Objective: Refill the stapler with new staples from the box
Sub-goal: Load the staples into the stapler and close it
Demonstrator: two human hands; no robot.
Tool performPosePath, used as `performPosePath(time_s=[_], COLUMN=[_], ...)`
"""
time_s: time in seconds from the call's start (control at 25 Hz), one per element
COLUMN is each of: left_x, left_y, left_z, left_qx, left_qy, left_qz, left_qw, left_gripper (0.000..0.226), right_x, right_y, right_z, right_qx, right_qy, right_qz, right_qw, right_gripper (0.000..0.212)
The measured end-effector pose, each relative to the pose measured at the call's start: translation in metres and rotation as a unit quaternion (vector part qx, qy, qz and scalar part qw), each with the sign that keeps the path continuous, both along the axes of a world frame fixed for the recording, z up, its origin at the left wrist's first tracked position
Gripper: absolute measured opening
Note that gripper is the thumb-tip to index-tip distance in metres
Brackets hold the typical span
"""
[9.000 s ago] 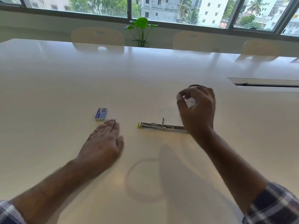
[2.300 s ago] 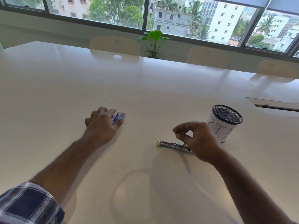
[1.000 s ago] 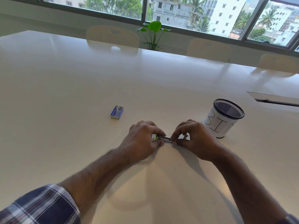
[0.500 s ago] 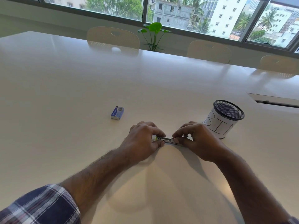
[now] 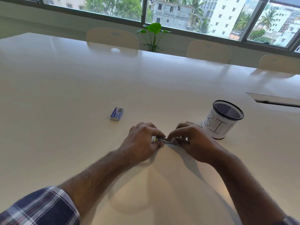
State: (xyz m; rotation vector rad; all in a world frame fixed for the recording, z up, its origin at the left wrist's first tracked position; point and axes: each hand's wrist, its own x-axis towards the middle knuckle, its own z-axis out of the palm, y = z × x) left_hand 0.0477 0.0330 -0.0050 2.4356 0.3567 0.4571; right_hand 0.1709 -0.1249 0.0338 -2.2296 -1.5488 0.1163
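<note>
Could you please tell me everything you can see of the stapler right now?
The stapler lies flat on the white table, long axis left to right, mostly hidden by the hands. What shows is a slim silvery metal strip with a lime-green tip at its left end. The left hand pinches the green end; the right hand covers the other end, fingertips on top. Whether staples are inside cannot be seen.

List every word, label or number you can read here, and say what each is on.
"BIN": handwritten on the white paper around the mesh cup; the last letter is partly out of sight.
Staple box: print on its blue side and top, too small and blurred to read.
Stapler: no text visible.
</note>
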Motion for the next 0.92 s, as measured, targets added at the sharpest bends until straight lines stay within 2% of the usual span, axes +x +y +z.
performPosePath(time_s=[0.28, 0.48, 0.68, 0.76, 0.92], left_x=[0.0005, 0.0, 0.0002, 0.0006, 0.0007], left_y=[0.0006, -0.0003, -0.0002, -0.0003, -0.0005], left_z=[0.0003, -0.0001, -0.0014, -0.0011, -0.0008], left_qx=[0.0, -0.002, -0.005, -0.006, -0.006], left_qy=[0.003, -0.005, -0.012, -0.013, -0.012], left_qz=[-0.004, -0.003, 0.001, 0.001, 0.003], left_qw=[1.0, 1.0, 1.0, 1.0, 1.0], left_gripper=[0.022, 0.021, 0.02, 0.021, 0.021], right_x=[0.0032, 0.0039, 0.0005, 0.0003, -0.0005], right_y=[-0.0063, -0.0059, -0.0047, -0.0037, -0.002], right_z=[0.0049, 0.002, 0.0014, 0.0017, 0.0016], right_qx=[0.016, 0.037, 0.118, 0.124, 0.073], right_qy=[0.0, 0.038, 0.109, 0.089, 0.033], right_qz=[-0.005, -0.019, -0.053, -0.052, -0.024], right_qw=[1.0, 0.998, 0.986, 0.987, 0.997], right_gripper=[0.011, 0.021, 0.03, 0.031, 0.021])
